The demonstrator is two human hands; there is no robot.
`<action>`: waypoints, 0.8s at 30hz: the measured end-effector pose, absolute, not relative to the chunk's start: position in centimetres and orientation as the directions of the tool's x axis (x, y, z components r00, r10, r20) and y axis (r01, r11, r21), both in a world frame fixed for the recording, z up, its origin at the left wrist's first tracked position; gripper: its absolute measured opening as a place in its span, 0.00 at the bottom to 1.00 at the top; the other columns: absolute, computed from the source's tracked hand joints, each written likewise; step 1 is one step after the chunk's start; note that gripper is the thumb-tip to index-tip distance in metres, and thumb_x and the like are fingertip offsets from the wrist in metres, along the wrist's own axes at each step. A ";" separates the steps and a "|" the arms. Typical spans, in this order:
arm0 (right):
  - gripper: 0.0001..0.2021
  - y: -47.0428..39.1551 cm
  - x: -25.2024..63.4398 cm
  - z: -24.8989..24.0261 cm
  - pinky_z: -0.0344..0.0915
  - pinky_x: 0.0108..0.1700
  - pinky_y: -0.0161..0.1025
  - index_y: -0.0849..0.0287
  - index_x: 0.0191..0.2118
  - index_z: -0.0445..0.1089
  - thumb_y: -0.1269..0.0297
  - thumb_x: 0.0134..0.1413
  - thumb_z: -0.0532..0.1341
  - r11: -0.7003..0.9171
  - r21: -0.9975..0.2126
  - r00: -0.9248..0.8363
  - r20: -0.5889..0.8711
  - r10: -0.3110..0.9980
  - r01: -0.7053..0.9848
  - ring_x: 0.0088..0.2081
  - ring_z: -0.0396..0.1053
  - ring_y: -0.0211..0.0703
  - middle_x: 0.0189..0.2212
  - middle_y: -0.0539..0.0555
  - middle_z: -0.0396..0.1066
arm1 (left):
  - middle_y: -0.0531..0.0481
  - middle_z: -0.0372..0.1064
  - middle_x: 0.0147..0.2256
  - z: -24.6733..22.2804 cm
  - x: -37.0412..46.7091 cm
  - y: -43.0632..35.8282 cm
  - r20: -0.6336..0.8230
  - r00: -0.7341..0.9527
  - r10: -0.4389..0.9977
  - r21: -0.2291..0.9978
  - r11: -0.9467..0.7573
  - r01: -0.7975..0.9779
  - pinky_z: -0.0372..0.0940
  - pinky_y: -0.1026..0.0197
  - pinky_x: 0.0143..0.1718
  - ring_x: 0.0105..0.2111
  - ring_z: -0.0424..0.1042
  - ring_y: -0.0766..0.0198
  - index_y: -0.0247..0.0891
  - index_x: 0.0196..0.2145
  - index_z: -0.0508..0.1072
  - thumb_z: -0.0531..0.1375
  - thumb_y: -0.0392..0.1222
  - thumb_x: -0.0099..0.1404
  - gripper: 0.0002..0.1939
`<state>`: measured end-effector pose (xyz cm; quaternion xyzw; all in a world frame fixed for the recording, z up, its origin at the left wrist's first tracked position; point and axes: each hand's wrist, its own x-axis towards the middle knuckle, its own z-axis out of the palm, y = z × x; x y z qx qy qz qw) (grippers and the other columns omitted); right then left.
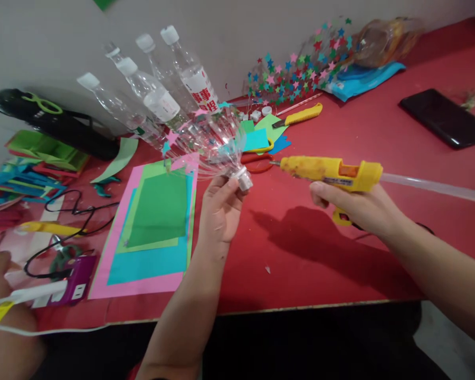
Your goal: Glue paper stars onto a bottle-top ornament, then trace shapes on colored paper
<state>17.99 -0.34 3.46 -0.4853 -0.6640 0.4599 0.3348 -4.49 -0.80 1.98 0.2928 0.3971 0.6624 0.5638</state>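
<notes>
My left hand is closed around the neck end of a cut plastic bottle, whose clear strips fan outward away from me. Pink and teal stars sit on some strip tips. A whitish, silvery piece shows at the bottle's near end, by my thumb. My right hand grips a yellow glue gun, its nozzle pointing left toward the bottle, a short gap apart. A long clear glue stick sticks out of the gun's back. Red-handled scissors lie on the table behind the nozzle.
Coloured paper sheets lie left of my left arm. Several clear bottles, a black flask and a star-covered piece line the back. A yellow cutter and a phone lie right. Another person's arm is at far left.
</notes>
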 end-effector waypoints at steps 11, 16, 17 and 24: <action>0.09 1.6 17.9 -0.3 0.61 0.33 0.36 0.62 0.38 0.67 0.70 0.47 0.62 0.477 -0.543 -0.604 -0.070 0.794 0.691 0.29 0.65 0.38 0.37 0.57 0.65 | 0.51 0.75 0.32 2.2 -3.5 -1.3 -0.287 -0.098 0.953 0.745 0.158 -0.648 0.70 0.71 0.31 0.31 0.74 0.70 0.35 0.33 0.75 0.64 0.35 0.56 0.05; 0.15 1.7 18.5 0.2 0.63 0.41 0.41 0.60 0.41 0.69 0.71 0.43 0.63 0.553 -0.504 -0.661 -0.049 0.749 0.663 0.39 0.68 0.47 0.43 0.59 0.66 | 0.53 0.74 0.31 2.2 -3.0 -1.6 -0.306 -0.101 0.947 0.736 0.167 -0.656 0.70 0.70 0.34 0.32 0.74 0.70 0.36 0.32 0.74 0.64 0.33 0.56 0.04; 0.15 1.5 18.3 0.5 0.63 0.44 0.43 0.60 0.41 0.69 0.71 0.44 0.63 0.577 -0.503 -0.668 0.000 0.744 0.643 0.43 0.68 0.50 0.44 0.59 0.67 | 0.53 0.74 0.31 2.1 -3.0 -1.6 -0.301 -0.103 0.948 0.740 0.165 -0.652 0.70 0.70 0.34 0.32 0.74 0.71 0.36 0.32 0.74 0.64 0.33 0.56 0.04; 0.11 0.1 13.6 3.4 0.63 0.36 0.37 0.58 0.33 0.63 0.59 0.51 0.64 0.269 -0.903 -0.375 0.135 0.917 0.335 0.33 0.66 0.39 0.31 0.51 0.67 | 0.55 0.75 0.31 1.5 -2.9 -1.9 -0.246 -0.089 0.965 0.723 0.121 -0.681 0.70 0.71 0.35 0.31 0.75 0.72 0.36 0.31 0.75 0.68 0.33 0.51 0.08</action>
